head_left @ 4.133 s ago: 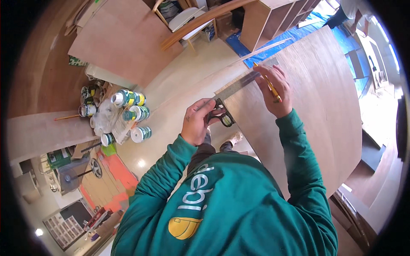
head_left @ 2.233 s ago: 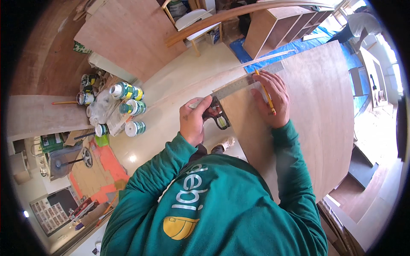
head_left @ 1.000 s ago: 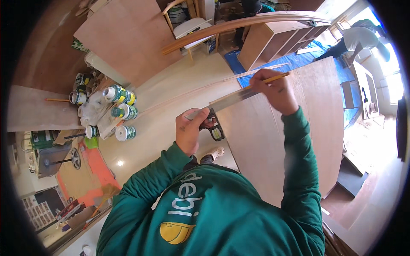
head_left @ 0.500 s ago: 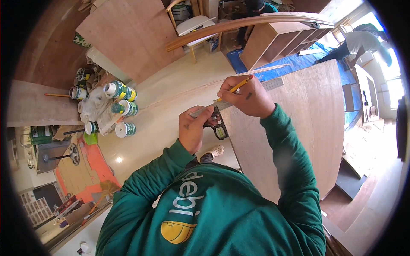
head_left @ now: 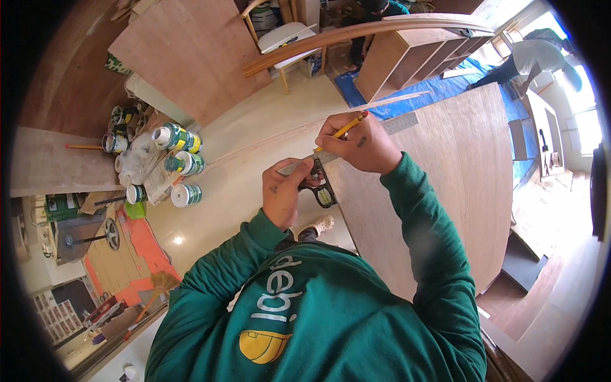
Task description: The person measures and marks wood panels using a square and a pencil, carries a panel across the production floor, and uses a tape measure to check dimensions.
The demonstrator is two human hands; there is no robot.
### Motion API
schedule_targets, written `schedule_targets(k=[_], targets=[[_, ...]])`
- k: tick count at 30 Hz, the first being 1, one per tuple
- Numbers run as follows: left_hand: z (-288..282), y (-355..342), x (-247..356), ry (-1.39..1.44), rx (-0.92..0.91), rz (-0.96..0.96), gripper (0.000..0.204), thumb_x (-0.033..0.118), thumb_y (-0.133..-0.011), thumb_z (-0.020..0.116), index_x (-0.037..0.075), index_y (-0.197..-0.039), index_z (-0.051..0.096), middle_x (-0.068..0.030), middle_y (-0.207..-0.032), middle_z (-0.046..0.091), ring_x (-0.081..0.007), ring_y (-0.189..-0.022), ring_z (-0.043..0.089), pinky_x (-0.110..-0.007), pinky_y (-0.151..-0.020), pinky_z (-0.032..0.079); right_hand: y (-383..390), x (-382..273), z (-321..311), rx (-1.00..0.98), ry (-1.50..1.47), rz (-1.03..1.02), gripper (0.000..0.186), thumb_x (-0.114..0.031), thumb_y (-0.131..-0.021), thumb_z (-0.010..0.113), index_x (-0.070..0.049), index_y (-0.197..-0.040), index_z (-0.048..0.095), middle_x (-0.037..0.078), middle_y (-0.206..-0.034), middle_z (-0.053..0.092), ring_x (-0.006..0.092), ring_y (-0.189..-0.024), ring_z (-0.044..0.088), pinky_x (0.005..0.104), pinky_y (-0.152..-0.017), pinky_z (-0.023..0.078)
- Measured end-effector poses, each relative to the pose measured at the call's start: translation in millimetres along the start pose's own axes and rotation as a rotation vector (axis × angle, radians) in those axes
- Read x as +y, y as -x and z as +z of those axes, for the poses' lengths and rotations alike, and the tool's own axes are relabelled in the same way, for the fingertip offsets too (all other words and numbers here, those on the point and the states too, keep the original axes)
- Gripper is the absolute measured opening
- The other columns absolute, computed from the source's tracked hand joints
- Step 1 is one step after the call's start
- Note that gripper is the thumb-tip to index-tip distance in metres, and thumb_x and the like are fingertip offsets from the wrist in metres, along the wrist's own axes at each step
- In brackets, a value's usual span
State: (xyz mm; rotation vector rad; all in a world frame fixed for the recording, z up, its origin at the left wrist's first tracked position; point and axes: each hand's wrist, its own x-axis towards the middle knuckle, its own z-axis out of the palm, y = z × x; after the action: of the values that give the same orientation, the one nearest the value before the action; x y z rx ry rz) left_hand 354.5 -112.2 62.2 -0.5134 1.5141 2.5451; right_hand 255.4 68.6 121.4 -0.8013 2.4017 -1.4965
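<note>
My left hand grips a combination square, its black head with a small level vial against the left edge of a large plywood board. The square's steel blade lies across the board near its far edge. My right hand pinches a yellow pencil, its lower end at the blade just right of my left thumb; the exact tip is hard to make out. The fingers of my left hand are partly hidden behind the square.
Several paint cans stand at the left. A leaning plywood panel and white chair are at the back, with an open shelving unit on blue sheeting. Two people bend over at the upper right and back.
My right hand has moved left along the blade toward my left hand, turning the pencil tip down to it. Two seconds ago it rested lower on the board. My left hand keeps its grip.
</note>
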Motion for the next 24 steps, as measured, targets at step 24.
schedule_targets(k=[24], targets=[[-5.0,-1.9,-2.4,-0.017,0.002,-0.014,0.022,0.011,-0.093,0.073,-0.006,-0.105,0.067,-0.0148,-0.090,0.073,-0.0228,-0.073,0.071,-0.036,-0.073,0.060,6.9,20.7,-39.1,0.001,-0.015,0.080,0.015,-0.014,-0.088,0.072,0.000,-0.084,0.070,0.008,-0.072,0.068,0.0134,-0.065,0.063,0.0304,-0.061,0.051]])
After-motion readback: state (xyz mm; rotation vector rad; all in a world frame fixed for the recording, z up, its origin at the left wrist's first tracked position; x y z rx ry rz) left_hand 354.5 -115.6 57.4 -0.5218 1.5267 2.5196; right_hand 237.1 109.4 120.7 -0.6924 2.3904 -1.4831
